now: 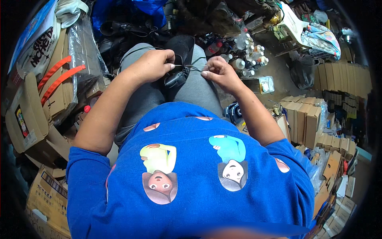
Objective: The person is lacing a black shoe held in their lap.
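Note:
A black shoe (175, 81) rests between my thighs, its shiny part toward me and a dull black part away from me. My left hand (153, 65) is just left of it, thumb and fingers pinched on a thin cord. A black length of this cord (137, 49) loops over my left knee. To the right of the shoe, my right hand (221, 71) pinches black cord (195, 68) between thumb and fingers. A thin, pale line runs between both hands above the shoe; whether it is cord or a slim tool is too small to tell.
Cardboard boxes (30, 115) and orange-red straps (59, 79) crowd the left. Several bottles (248, 53) stand on the floor ahead to the right, near a white plastic chair (292, 24). Stacked cardboard (304, 119) fills the right. Dark shoes (115, 30) lie beyond my left knee.

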Tool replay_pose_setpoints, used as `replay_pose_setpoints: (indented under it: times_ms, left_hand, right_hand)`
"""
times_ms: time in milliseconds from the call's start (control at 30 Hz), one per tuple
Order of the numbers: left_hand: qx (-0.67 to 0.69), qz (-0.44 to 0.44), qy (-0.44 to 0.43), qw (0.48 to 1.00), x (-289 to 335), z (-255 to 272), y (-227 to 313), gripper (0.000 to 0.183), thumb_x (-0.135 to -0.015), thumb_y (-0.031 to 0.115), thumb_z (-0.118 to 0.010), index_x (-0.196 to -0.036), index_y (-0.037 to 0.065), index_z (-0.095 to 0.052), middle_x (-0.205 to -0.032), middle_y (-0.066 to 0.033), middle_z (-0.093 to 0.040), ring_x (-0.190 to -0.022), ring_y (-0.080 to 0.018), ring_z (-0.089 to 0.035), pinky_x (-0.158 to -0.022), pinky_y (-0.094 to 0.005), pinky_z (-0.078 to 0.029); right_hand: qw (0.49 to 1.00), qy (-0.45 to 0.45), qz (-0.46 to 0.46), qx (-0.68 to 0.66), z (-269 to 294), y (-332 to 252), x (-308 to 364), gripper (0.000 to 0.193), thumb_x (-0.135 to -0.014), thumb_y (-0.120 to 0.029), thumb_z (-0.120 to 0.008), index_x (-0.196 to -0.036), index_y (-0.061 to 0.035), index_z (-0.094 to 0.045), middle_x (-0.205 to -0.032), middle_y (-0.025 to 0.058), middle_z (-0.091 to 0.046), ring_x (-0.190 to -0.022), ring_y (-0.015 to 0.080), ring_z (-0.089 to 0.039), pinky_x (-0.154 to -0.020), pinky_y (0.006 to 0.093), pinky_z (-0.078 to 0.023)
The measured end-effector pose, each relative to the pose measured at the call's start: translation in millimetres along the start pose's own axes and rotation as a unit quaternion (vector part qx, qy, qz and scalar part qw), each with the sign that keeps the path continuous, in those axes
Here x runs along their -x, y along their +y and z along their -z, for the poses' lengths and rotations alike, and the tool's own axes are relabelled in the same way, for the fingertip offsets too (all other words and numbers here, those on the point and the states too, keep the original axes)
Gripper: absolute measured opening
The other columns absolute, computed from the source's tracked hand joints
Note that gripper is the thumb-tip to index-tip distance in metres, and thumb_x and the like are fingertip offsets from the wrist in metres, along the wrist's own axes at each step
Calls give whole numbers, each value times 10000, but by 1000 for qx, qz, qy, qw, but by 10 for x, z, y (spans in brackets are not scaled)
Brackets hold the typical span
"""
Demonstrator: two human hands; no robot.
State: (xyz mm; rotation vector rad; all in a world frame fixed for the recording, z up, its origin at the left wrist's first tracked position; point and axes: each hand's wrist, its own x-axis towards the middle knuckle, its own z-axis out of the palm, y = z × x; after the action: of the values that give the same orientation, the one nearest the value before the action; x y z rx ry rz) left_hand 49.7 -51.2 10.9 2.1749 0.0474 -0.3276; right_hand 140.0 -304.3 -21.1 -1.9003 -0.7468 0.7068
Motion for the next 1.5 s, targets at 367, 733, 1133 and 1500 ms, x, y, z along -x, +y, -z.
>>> replay_pose_setpoints:
  times_ms: [367,733,1133,1500]
  left_hand:
    - [26,-27,-99,994,-199,109,16,251,-907,243,-539,-985,32,-651,-786,-122,-662,-760,-229,-639,-704,-338,-493]
    - [-175,-133,-71,973,-127,106,38,190,-796,69,-572,-984,69,-600,-856,-198,-635,-837,-370,-610,-712,-424,-478]
    - [124,-29,135,983,651,742,-471,75,-831,92,-627,-871,29,-629,-739,-18,-597,-714,-89,-538,-668,-253,-435]
    - [257,-83,-65,961,553,207,68,250,-905,276,-592,-844,35,-620,-767,-60,-637,-742,-153,-599,-681,-319,-480]
  right_hand:
    - [890,121,27,438,544,-107,-452,207,-833,-259,-638,-931,-77,-652,-901,145,-615,-902,323,-603,-760,403,-484]
    - [828,-163,127,521,-68,-820,-384,144,-801,-121,-528,-918,-141,-608,-762,87,-649,-815,266,-643,-804,423,-402]
    - [990,40,-120,-66,648,-508,-145,190,-843,-223,-696,-872,-36,-677,-758,-10,-620,-732,65,-560,-699,243,-453]
    - [980,-143,14,-135,-19,-593,-211,273,-969,-340,-501,-883,-82,-487,-746,44,-526,-709,140,-521,-654,281,-438]
